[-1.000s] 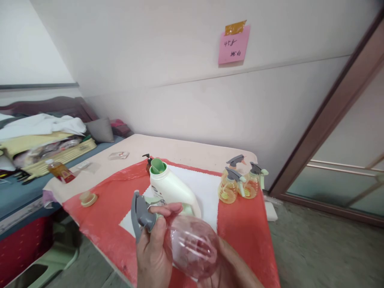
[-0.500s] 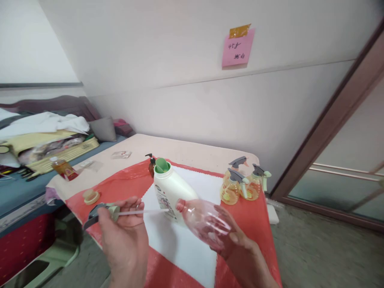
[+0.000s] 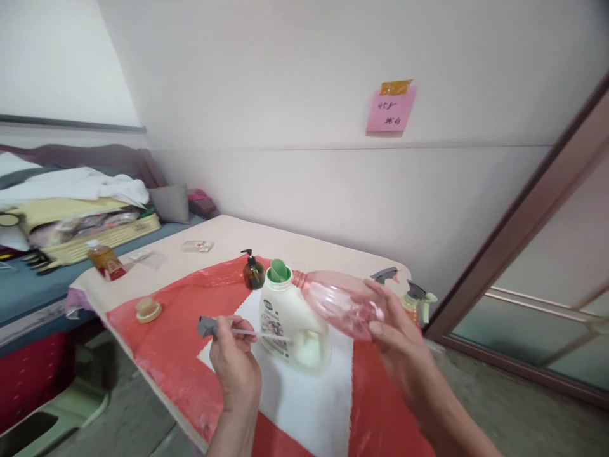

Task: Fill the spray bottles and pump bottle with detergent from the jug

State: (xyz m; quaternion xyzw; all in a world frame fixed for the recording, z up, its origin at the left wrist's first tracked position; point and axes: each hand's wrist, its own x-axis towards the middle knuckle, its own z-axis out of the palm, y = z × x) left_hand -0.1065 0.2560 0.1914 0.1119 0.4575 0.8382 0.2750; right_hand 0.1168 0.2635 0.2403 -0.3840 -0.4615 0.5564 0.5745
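My right hand [image 3: 399, 324] grips a clear pink bottle [image 3: 337, 298] by its base. The bottle lies nearly level in the air, its open mouth beside the neck of a large pale-green jug [image 3: 299, 336]. That jug stands uncapped on a white cloth [image 3: 304, 400], with a green insert [image 3: 279, 271] in its opening. In front of the jug, my left hand [image 3: 238, 362] is closed round a grey spray head [image 3: 208, 326], its thin clear tube pointing right across the jug's label.
A dark pump bottle [image 3: 254, 273] stands behind the jug. On the red sheet [image 3: 190, 355] at left lies a round beige cap [image 3: 148, 310]. Spray bottles [image 3: 415, 301] are at the right, partly hidden by my hand. A pink note [image 3: 391, 109] hangs on the wall.
The pink bottle has risen and its mouth has come up to the jug's neck. My left hand has moved right with the spray head, and the view has shifted.
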